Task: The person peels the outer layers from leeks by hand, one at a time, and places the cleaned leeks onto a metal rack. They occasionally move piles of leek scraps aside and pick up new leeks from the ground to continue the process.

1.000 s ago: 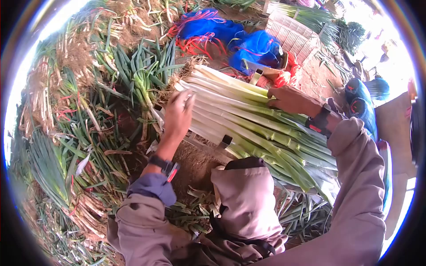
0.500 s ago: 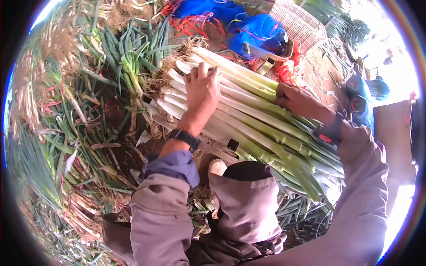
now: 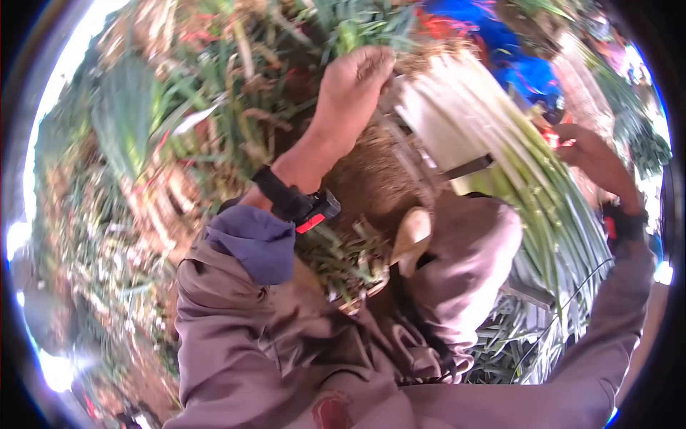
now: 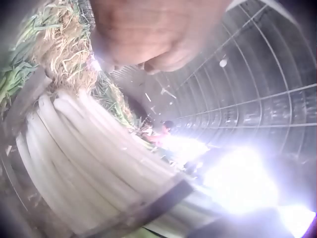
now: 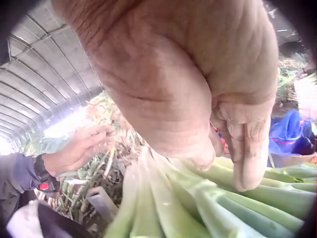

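A thick layer of leeks (image 3: 464, 107) lies side by side, white stems toward the roots and green leaves toward my right sleeve. My left hand (image 3: 357, 79) is beside the root end, over the ground, its fingers loosely bent with nothing visible in them. The right wrist view shows that left hand (image 5: 81, 148) held out past the stems. On the far side of the leeks, my right hand (image 3: 589, 154) has its fingertips at some red twine (image 3: 550, 136). Its fingers (image 5: 247, 163) point down over the green stems; I cannot tell if they pinch the twine.
A dark metal bracket (image 3: 468, 166) stands against the near side of the leeks. Blue netting (image 3: 529, 79) lies beyond them. Bundles of green onions (image 3: 128, 129) cover the left ground, and loose leaves (image 3: 343, 264) are scattered near my knees.
My left hand has left the white stems and moved to the root-end side. The right hand has shifted from the leeks to the red twine. The head view has turned left.
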Tool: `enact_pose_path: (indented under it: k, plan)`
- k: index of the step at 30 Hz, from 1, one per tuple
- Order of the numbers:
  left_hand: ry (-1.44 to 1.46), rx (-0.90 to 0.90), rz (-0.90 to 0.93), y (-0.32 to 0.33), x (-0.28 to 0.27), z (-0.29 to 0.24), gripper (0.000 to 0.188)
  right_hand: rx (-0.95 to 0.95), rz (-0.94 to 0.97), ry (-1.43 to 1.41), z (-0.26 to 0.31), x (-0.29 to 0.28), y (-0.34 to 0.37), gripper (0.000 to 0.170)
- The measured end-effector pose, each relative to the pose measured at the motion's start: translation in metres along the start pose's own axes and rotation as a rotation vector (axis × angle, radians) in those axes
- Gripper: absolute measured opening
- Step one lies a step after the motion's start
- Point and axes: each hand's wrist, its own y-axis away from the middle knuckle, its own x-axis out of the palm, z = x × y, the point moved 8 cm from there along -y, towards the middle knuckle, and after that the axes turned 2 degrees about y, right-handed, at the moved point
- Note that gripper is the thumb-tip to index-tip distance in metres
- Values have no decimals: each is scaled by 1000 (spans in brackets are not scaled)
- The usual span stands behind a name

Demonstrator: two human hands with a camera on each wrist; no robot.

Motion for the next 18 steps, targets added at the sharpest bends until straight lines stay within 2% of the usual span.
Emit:
enact_pose_path:
  k: [3,6,9,11,13,15,17,18]
  plan:
    - [220,-28,-189,35,-76,-48,25,-15,-96,-115,85,-17,12,50]
    - [301,50,-247,63,-140,-81,26,-285,-177,-24,197,-8,2,53]
    - [454,120,-340,83,-189,-63,26,-614,-293,59,314,31,-29,53]
    - [486,72,-356,95,-202,-34,29,-865,-406,95,384,71,-52,53]
    - [542,-91,-340,109,-201,2,31,-1063,-519,88,435,122,-78,53]
    - [350,46,-268,120,-215,13,27,-1238,-602,85,461,192,-112,54]
    - [607,48,-204,126,-236,24,41,-1560,-643,279,466,266,-134,45]
    - [676,42,-204,132,-242,25,44,-1348,-511,-99,463,274,-158,41]
